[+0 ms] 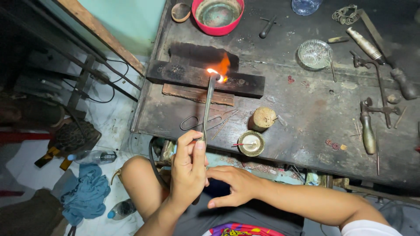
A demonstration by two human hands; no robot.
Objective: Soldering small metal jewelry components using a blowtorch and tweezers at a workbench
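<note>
Gripping a thin dark metal torch pipe (207, 109) near its lower end, the left hand (188, 168) had its grip clamped on the tube between thumb and fingers, the tube rising away from the person toward the charred black wooden block (205, 78) that lay across the dark, worn bench (306, 109). An orange flame (221, 70) burned at the pipe's tip, right on the top face of that block. The right hand (234, 185) lay low over the lap, just beside the left wrist, its fingers loosely apart and holding nothing that showed.

Between the hands and the flame, bent wire tweezers (197, 122) lay flat on the bench beside the pipe. To their right stood a short pale wooden cylinder (261, 119) and, nearer the person, a small round brass dish (251, 143) with a thin red-tipped stick across it. Beyond the block sat a red plastic bowl with a metal bowl inside (218, 15), and a small brown bowl (180, 12) to its left. A cut-glass dish (314, 54) rested farther right, with wooden-handled hand tools (367, 131) scattered well apart along the right side. On the floor to the left lay a crumpled blue cloth (85, 194) and two clear plastic bottles (94, 156).
</note>
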